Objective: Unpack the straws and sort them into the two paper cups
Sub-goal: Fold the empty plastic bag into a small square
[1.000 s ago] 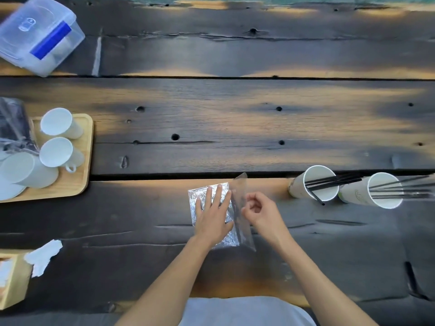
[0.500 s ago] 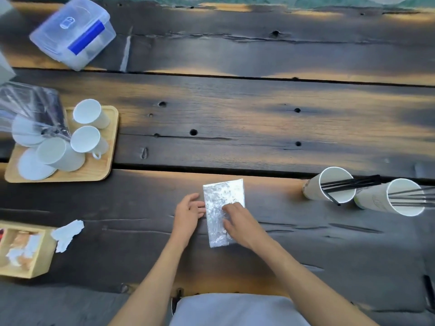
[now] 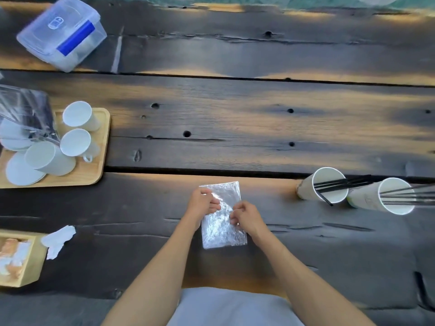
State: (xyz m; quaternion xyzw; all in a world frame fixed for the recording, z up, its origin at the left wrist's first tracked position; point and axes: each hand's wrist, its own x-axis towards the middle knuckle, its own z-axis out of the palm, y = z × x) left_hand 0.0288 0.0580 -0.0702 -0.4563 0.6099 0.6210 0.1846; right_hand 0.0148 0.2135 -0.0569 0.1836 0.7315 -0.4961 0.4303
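Observation:
A folded, crinkled clear plastic wrapper [image 3: 223,228] lies flat on the dark wooden table in front of me. My left hand [image 3: 203,203] pinches its left edge near the top. My right hand [image 3: 246,217] pinches its right side at mid height. Both hands rest on the wrapper. At the right stand two white paper cups, the left cup [image 3: 323,184] and the right cup [image 3: 386,196], leaning away in the wide-angle view. Several black straws [image 3: 343,184] stick out of the left cup, and several more straws [image 3: 404,196] out of the right one.
A wooden tray [image 3: 98,161] at the left carries white cups and saucers, with a clear plastic bag [image 3: 26,114] over its far corner. A lidded plastic box [image 3: 63,34] sits far left. A small wooden box [image 3: 30,262] with tissue stands near left.
The wrapper was folded over into a narrower packet. My left hand lifted off its flat top and went to its left edge; my right hand now pinches the right side.

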